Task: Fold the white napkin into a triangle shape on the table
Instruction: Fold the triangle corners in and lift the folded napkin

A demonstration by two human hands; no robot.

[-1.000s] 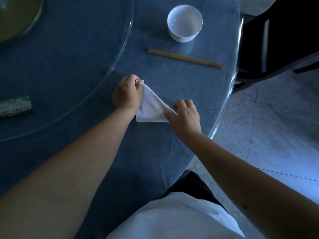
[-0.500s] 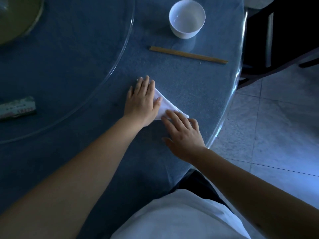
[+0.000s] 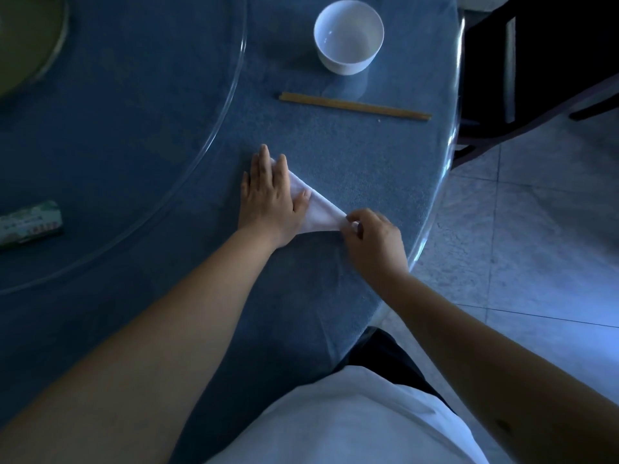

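Note:
The white napkin (image 3: 320,212) lies folded as a small triangle on the blue table (image 3: 335,145), near its right edge. My left hand (image 3: 271,199) rests flat on the napkin's left part, fingers spread, covering much of it. My right hand (image 3: 375,239) pinches the napkin's right corner between thumb and fingertips. Only the strip of cloth between the two hands shows.
A white bowl (image 3: 348,41) stands at the back, with a pair of wooden chopsticks (image 3: 355,107) lying in front of it. A glass turntable rim (image 3: 231,95) curves to the left, carrying a small packet (image 3: 30,222). A dark chair (image 3: 536,78) stands beyond the table's right edge.
My left hand went from gripping the napkin's far corner to lying flat on it. My right hand pressed flat, then slid right and pinched the right corner.

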